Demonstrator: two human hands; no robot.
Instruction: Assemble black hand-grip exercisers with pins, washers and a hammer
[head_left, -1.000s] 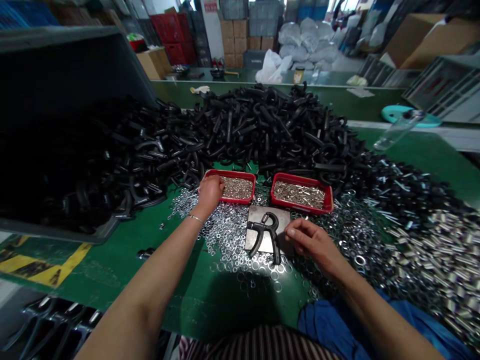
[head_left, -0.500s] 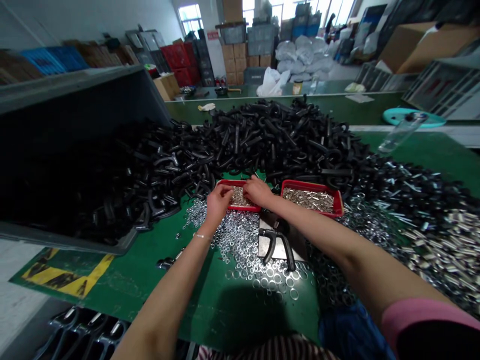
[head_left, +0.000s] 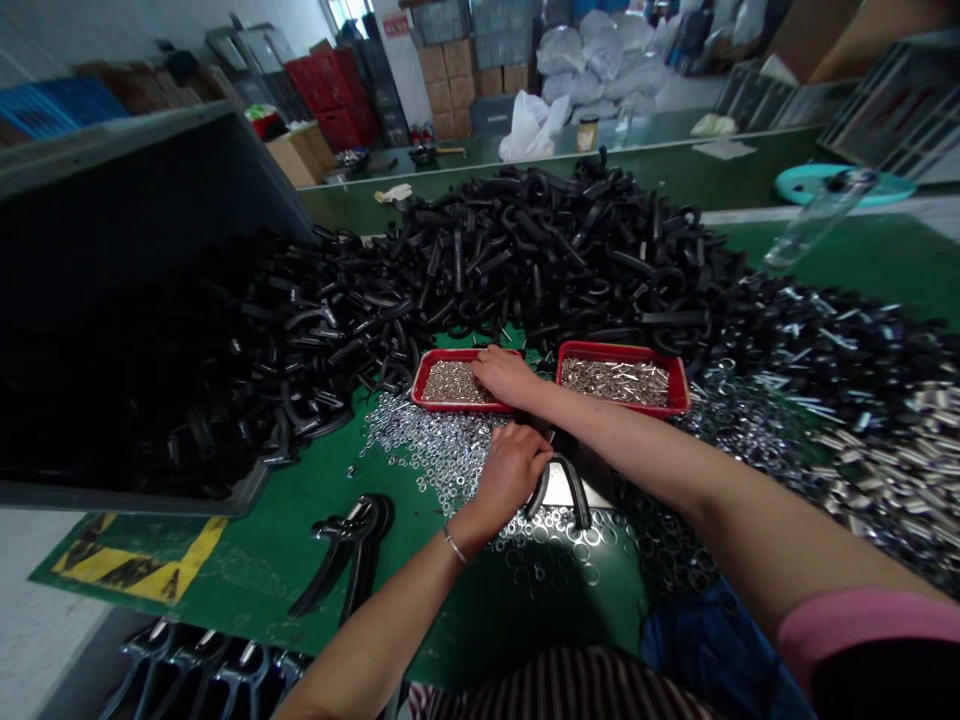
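Observation:
My left hand (head_left: 514, 465) is over a black two-legged handle part (head_left: 579, 495) lying on a metal plate (head_left: 559, 488). Its fingers are pinched together at the top of that part; anything between them is too small to make out. My right hand (head_left: 506, 375) reaches into the left red tray (head_left: 420, 398) with curled fingers, their tips hidden among small metal pins (head_left: 450, 382). Loose metal rings (head_left: 420, 445) are spread in front of this tray. Another black two-legged part (head_left: 345, 550) lies on the green table, left of my left forearm.
A second red tray (head_left: 679, 395) holds longer metal pins. Behind the trays rises a heap of black handles (head_left: 540, 240). On the left a tipped grey bin (head_left: 251, 490) spills similar parts. Metal cylinders (head_left: 892, 490) pile up at right, and a clear bottle (head_left: 817, 220) lies beyond.
My left hand has left the left tray and come down toward me and right, onto the black part. My right hand stays in the tray. The view has tilted downward.

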